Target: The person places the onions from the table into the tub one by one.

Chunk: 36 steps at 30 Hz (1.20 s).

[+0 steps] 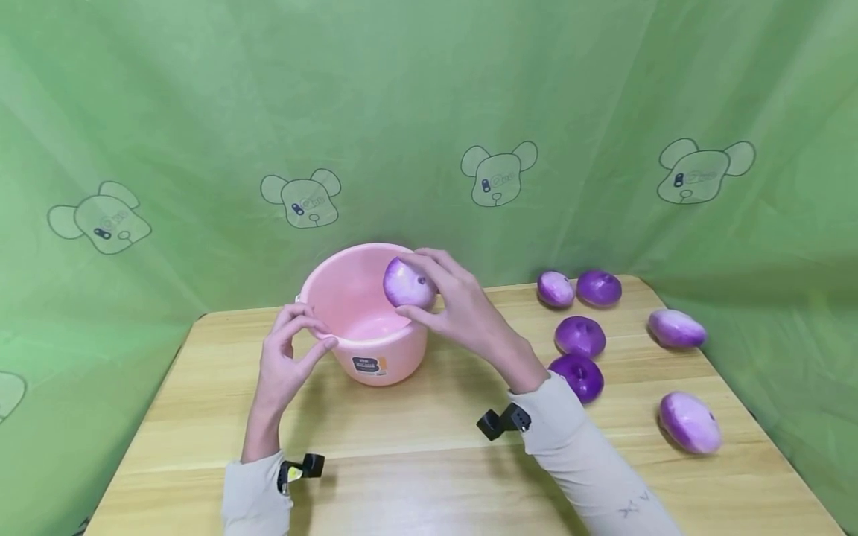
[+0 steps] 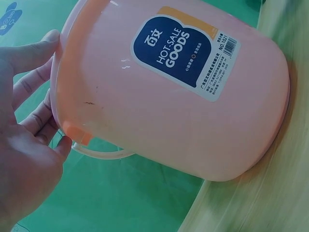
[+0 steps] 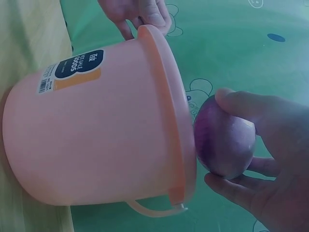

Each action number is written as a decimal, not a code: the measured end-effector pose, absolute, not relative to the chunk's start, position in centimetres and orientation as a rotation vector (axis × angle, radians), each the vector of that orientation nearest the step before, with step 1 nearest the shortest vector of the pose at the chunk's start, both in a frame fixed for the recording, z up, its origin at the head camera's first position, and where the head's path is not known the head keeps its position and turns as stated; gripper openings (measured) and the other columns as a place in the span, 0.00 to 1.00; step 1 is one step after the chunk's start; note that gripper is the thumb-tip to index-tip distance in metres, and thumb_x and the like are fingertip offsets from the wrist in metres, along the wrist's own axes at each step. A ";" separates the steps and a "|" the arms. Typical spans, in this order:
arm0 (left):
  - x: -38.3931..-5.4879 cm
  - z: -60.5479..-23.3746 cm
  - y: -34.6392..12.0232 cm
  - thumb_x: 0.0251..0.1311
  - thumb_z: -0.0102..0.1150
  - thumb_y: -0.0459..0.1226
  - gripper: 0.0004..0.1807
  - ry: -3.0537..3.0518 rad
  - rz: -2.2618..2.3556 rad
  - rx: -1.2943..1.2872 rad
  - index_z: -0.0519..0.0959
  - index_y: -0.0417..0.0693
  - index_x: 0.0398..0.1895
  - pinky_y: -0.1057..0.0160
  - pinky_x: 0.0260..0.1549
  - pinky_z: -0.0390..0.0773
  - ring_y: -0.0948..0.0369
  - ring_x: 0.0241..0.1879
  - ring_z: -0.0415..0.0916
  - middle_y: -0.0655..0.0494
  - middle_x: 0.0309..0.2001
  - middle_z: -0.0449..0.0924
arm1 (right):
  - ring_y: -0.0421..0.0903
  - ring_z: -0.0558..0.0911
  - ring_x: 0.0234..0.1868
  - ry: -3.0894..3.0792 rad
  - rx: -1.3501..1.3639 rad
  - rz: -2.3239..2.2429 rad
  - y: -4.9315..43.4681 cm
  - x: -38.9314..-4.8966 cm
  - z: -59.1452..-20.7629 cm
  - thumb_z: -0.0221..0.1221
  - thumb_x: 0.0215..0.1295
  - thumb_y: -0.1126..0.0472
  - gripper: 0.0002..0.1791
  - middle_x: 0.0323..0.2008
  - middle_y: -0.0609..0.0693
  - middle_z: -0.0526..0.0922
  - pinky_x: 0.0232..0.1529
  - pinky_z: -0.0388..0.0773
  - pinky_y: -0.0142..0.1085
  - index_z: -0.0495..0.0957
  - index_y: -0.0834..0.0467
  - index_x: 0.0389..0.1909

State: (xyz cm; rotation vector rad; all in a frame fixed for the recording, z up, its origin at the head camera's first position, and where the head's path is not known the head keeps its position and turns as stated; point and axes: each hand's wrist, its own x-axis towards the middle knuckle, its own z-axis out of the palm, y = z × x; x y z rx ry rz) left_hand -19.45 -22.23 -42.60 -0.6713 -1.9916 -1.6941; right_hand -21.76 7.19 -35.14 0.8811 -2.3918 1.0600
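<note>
A pink plastic bucket [image 1: 385,361] stands upright on the table, its label facing the front. My left hand [image 1: 284,365] grips the near left rim, thumb on the outer side and fingers over the edge; the left wrist view shows this hand [image 2: 29,125] at the rim beside the handle joint. Over the right side of the bucket's mouth, my right hand [image 1: 462,309] holds a purple and white onion [image 1: 405,284] between thumb and fingers. In the right wrist view the onion [image 3: 224,137] is right at the rim, its far side hidden by the hand.
Several more onions lie on the right of the wooden table [image 1: 402,461], among them a dark purple one [image 1: 579,336] and a pale one [image 1: 693,424] near the right edge. A green curtain [image 1: 402,112] hangs close behind the table.
</note>
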 end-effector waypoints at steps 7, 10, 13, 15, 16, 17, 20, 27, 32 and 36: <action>-19.4 -42.6 -22.2 0.51 0.70 0.18 0.09 -1.993 -1.702 -0.667 0.82 0.34 0.33 0.51 0.76 0.55 0.37 0.63 0.62 0.28 0.48 0.69 | 0.54 0.77 0.64 -2.411 0.893 1.068 6.6 -21.9 -35.5 0.75 0.59 0.52 0.40 0.69 0.54 0.71 0.61 0.80 0.46 0.70 0.53 0.72; -19.4 -42.6 -22.2 0.51 0.70 0.18 0.09 -1.991 -1.697 -0.668 0.81 0.33 0.33 0.52 0.75 0.56 0.39 0.63 0.63 0.29 0.48 0.69 | 0.54 0.77 0.64 -2.416 0.899 1.066 6.3 -22.0 -35.5 0.74 0.59 0.52 0.40 0.68 0.54 0.72 0.61 0.79 0.46 0.70 0.53 0.71; -19.4 -42.6 -22.2 0.50 0.70 0.17 0.10 -1.987 -1.687 -0.678 0.81 0.33 0.33 0.53 0.75 0.57 0.40 0.62 0.64 0.30 0.48 0.70 | 0.54 0.77 0.63 -2.422 0.898 1.061 6.1 -22.1 -35.5 0.74 0.59 0.52 0.40 0.68 0.55 0.72 0.61 0.80 0.46 0.70 0.53 0.71; -19.5 -42.6 -22.2 0.50 0.70 0.17 0.10 -1.986 -1.682 -0.684 0.82 0.33 0.33 0.53 0.75 0.57 0.40 0.62 0.64 0.32 0.48 0.71 | 0.54 0.78 0.63 -2.426 0.901 1.067 6.0 -22.1 -35.5 0.75 0.59 0.52 0.40 0.68 0.55 0.72 0.60 0.80 0.45 0.71 0.54 0.71; -19.5 -42.6 -22.2 0.50 0.70 0.17 0.10 -1.987 -1.679 -0.685 0.82 0.33 0.33 0.53 0.75 0.57 0.40 0.62 0.64 0.33 0.48 0.71 | 0.53 0.78 0.63 -2.429 0.903 1.068 5.9 -22.1 -35.5 0.75 0.59 0.52 0.40 0.68 0.55 0.72 0.60 0.80 0.45 0.71 0.54 0.71; -19.5 -42.6 -22.3 0.51 0.70 0.18 0.10 -1.990 -1.679 -0.684 0.82 0.34 0.33 0.53 0.75 0.57 0.38 0.62 0.64 0.32 0.47 0.71 | 0.53 0.78 0.63 -2.431 0.903 1.068 5.9 -22.1 -35.5 0.75 0.59 0.52 0.40 0.68 0.55 0.72 0.60 0.80 0.45 0.71 0.54 0.71; -19.6 -42.7 -22.3 0.51 0.70 0.18 0.09 -1.993 -1.681 -0.684 0.82 0.34 0.33 0.52 0.75 0.57 0.37 0.62 0.63 0.30 0.47 0.70 | 0.53 0.79 0.62 -2.443 0.905 1.063 5.8 -22.1 -35.6 0.75 0.59 0.52 0.40 0.68 0.54 0.73 0.59 0.81 0.44 0.71 0.53 0.71; -19.6 -42.8 -22.2 0.50 0.69 0.17 0.10 -1.990 -1.685 -0.678 0.82 0.33 0.33 0.53 0.75 0.57 0.39 0.62 0.63 0.31 0.48 0.70 | 0.52 0.80 0.60 -2.467 0.909 1.019 5.5 -22.2 -35.7 0.75 0.59 0.52 0.39 0.68 0.54 0.73 0.58 0.82 0.44 0.71 0.54 0.70; -19.5 -42.8 -22.2 0.49 0.69 0.16 0.10 -1.987 -1.684 -0.672 0.82 0.32 0.33 0.55 0.74 0.58 0.41 0.62 0.64 0.29 0.48 0.69 | 0.52 0.80 0.60 -2.466 0.951 1.018 5.2 -22.4 -35.8 0.75 0.59 0.52 0.38 0.71 0.52 0.69 0.59 0.81 0.43 0.72 0.54 0.69; -19.4 -42.5 -22.1 0.49 0.68 0.15 0.10 -1.990 -1.695 -0.666 0.81 0.30 0.33 0.55 0.75 0.57 0.37 0.61 0.63 0.27 0.48 0.69 | 0.52 0.79 0.61 -2.456 0.976 1.010 5.1 -22.5 -35.8 0.75 0.59 0.53 0.38 0.72 0.52 0.69 0.60 0.80 0.43 0.73 0.55 0.68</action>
